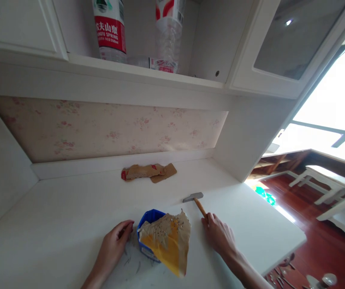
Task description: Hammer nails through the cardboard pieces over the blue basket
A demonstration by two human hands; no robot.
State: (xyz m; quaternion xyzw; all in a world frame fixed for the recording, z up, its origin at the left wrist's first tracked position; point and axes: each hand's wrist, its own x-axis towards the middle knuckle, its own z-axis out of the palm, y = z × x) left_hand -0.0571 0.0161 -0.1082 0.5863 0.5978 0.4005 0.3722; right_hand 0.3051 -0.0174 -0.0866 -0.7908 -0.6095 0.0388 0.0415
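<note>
A blue box (149,221) with a torn, orange-lined brown paper wrapper (169,241) stands on the white desk (70,208) in front of me. My left hand (114,244) rests just left of the box, fingers curled down onto small scattered nails (130,259) on the desk. My right hand (219,235) lies on the wooden handle of a small hammer (197,202), whose grey metal head points away from me. The hammer lies flat on the desk, right of the box.
A crumpled brown paper packet (149,172) lies near the back wall. Water bottles (110,30) stand on the shelf above. The desk's right edge (283,241) drops to a red wooden floor with white furniture (325,182) and small metal parts (283,277).
</note>
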